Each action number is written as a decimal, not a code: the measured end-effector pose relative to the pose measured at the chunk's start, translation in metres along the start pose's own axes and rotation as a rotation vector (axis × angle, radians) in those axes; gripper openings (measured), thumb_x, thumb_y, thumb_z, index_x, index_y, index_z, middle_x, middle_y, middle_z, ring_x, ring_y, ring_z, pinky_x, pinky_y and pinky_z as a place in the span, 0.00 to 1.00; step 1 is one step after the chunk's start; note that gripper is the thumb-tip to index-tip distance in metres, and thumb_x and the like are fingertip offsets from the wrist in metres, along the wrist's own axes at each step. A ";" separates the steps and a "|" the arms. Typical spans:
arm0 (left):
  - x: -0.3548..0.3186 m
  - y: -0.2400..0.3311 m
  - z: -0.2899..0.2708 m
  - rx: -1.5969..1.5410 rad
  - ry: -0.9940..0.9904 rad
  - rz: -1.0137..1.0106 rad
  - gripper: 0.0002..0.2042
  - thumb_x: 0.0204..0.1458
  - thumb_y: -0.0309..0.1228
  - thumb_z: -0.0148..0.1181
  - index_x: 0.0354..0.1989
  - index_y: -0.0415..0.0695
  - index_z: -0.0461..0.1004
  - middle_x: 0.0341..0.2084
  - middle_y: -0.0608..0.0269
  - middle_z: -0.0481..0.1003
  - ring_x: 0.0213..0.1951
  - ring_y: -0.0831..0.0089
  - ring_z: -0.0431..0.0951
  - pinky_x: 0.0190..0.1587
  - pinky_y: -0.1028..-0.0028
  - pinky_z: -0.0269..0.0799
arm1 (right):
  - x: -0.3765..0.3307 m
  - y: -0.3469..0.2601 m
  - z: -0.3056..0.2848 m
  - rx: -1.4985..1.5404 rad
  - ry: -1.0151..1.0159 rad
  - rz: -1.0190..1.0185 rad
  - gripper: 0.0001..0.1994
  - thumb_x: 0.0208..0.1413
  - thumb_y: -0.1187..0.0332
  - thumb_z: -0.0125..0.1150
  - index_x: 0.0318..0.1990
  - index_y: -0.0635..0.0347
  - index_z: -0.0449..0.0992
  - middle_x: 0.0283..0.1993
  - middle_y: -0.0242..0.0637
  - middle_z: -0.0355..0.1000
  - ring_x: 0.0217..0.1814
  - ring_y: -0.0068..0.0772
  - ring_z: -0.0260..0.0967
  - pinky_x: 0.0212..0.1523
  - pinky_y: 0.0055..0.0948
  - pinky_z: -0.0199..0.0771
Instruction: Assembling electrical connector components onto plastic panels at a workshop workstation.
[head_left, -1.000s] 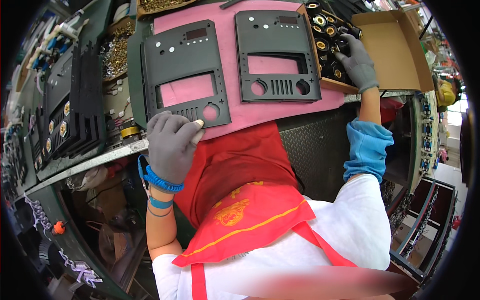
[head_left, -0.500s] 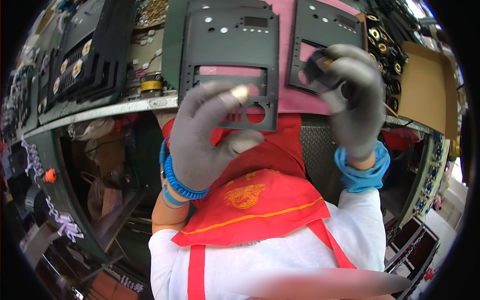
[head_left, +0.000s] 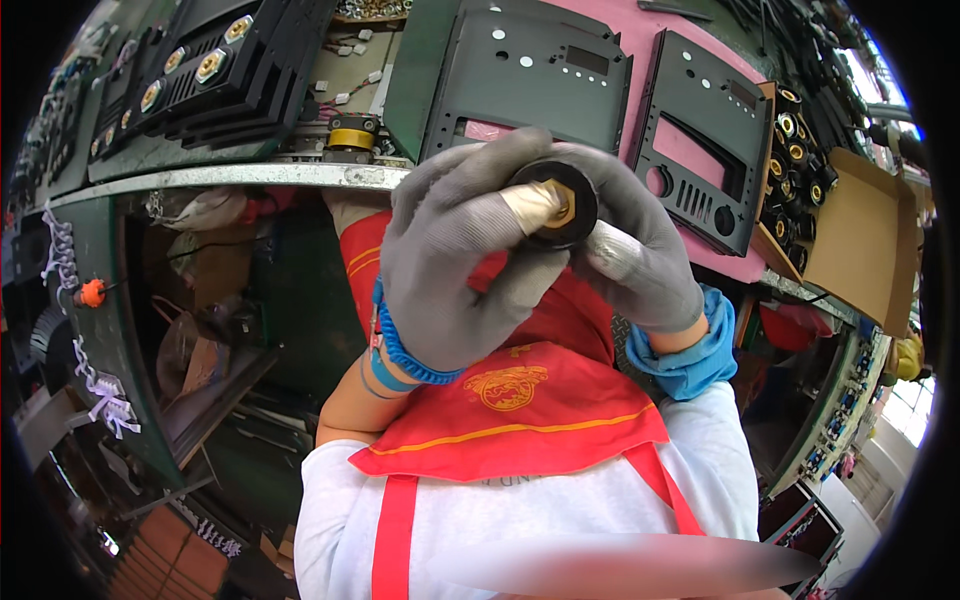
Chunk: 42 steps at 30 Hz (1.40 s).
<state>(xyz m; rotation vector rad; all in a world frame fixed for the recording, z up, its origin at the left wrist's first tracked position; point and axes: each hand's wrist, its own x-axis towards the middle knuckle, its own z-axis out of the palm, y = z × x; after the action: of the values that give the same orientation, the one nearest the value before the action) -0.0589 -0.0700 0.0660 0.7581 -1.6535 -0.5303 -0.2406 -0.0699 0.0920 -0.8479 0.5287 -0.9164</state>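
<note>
Both gloved hands meet over the near edge of the bench around a black round socket with a brass hex centre (head_left: 582,213). My left hand (head_left: 455,245) is closed, its taped fingertip and thumb pinching at the brass centre. From the other side my right hand (head_left: 640,245) grips the black rim, fingers curled behind it. The socket's far side is hidden by the fingers. Just beyond the hands lies a dark grey metal panel (head_left: 520,85), its near part covered by them. A second, similar panel (head_left: 695,140) with slots and round holes lies to the right on a pink mat (head_left: 650,30).
At right, an open cardboard box (head_left: 862,235) holds several black sockets (head_left: 790,175) with brass centres. Stacked black panels fitted with brass nuts (head_left: 211,66) stand at left. A yellow-banded round part (head_left: 351,138) sits near the metal bench edge (head_left: 270,175).
My right hand has come left from over the right panel, bringing the socket to my left hand. My left hand has closed on its brass centre. The view has shifted left.
</note>
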 end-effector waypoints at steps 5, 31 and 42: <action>-0.004 0.019 0.008 -0.103 0.041 -0.260 0.16 0.47 0.17 0.63 0.45 0.43 0.75 0.50 0.48 0.71 0.46 0.62 0.76 0.46 0.72 0.76 | 0.001 0.008 -0.008 -0.357 0.060 -0.440 0.23 0.57 0.76 0.58 0.60 0.67 0.63 0.60 0.45 0.64 0.58 0.33 0.67 0.56 0.33 0.72; -0.049 -0.006 -0.015 -1.685 0.089 -0.759 0.12 0.60 0.30 0.52 0.50 0.39 0.68 0.48 0.50 0.73 0.49 0.57 0.76 0.51 0.62 0.74 | 0.034 -0.029 -0.014 -1.402 0.118 -0.700 0.15 0.46 0.77 0.65 0.45 0.64 0.75 0.52 0.47 0.72 0.48 0.39 0.71 0.50 0.34 0.70; -0.051 -0.011 -0.012 -1.608 0.142 -0.778 0.11 0.59 0.30 0.54 0.49 0.45 0.71 0.46 0.52 0.74 0.47 0.59 0.77 0.48 0.59 0.75 | 0.036 -0.014 0.000 -1.050 -0.071 -0.522 0.18 0.37 0.74 0.75 0.38 0.60 0.74 0.56 0.45 0.67 0.46 0.34 0.69 0.47 0.32 0.69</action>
<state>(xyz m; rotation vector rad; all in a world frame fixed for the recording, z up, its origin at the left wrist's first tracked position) -0.0393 -0.0402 0.0264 0.1137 -0.3239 -1.9241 -0.2283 -0.1050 0.1015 -2.0300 0.7511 -1.0593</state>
